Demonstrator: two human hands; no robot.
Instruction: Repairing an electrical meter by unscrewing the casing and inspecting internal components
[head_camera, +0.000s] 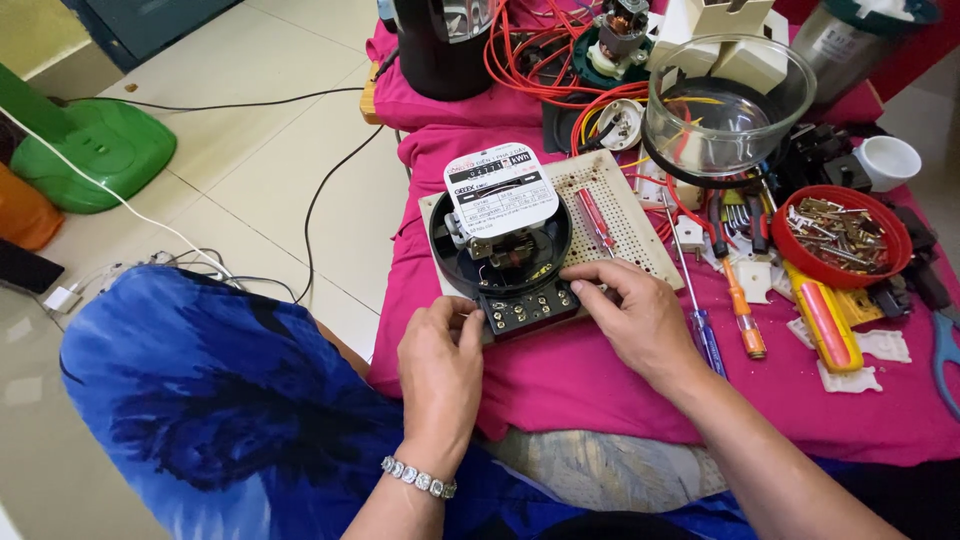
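Nearest the camera, a lap covered in blue patterned cloth (230, 400) is seen, with a beaded bracelet (418, 478) worn on the left wrist. The left hand (440, 365) is held with its fingers curled in, the fingertips pressed against the near left edge of the meter's black terminal block (528, 309); nothing is gripped in it. The right hand (632, 312) is laid palm down just beside the block, its fingers narrowed together and touching the block's right upper corner; whether anything small is pinched there cannot be told.

The electric meter (500, 228) is placed on a pale perforated board (622, 225), which rests on a pink cloth (580, 375) spread over the table. Its round black base is turned up, and a white dial plate is tilted above the inner parts. A red-handled screwdriver (596, 222) is laid on the board just right of the meter.

To the right, a blue-handled screwdriver (700, 320), an orange-handled screwdriver (743, 315) and a yellow and red tool (822, 318) are laid on the cloth. Further back, a red bowl (842, 236) filled with small metal parts is set, with a white cup (888, 160) behind it. Beyond the meter, a clear glass dome (727, 108) is stood among red wires (540, 55). On the floor at far left, a green fan base (95, 150) is seen.
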